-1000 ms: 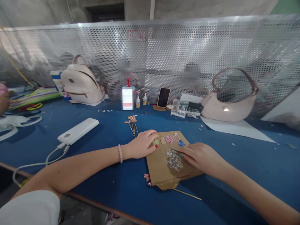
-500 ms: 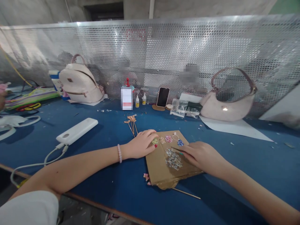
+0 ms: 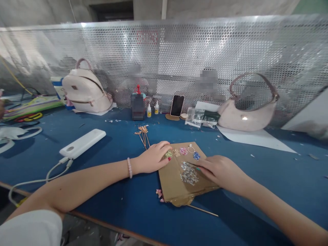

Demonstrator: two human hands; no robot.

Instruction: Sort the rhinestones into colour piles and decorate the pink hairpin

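A brown cardboard sheet lies on the blue table in front of me. On it sit small coloured bead flowers and a pile of silvery crystal pieces. My left hand rests curled on the sheet's left edge, fingertips touching a yellow-green flower. My right hand lies on the right side of the sheet, fingers pinched on a thin stick whose tip points at the crystal pile.
Gold hair sticks lie beyond the sheet. A white power bank with a cable is at left. Along the perforated metal screen stand a pink backpack, glue bottles, a phone, plastic bags and a pink handbag.
Both hands stay where they were on the cardboard; the view has only shifted slightly.
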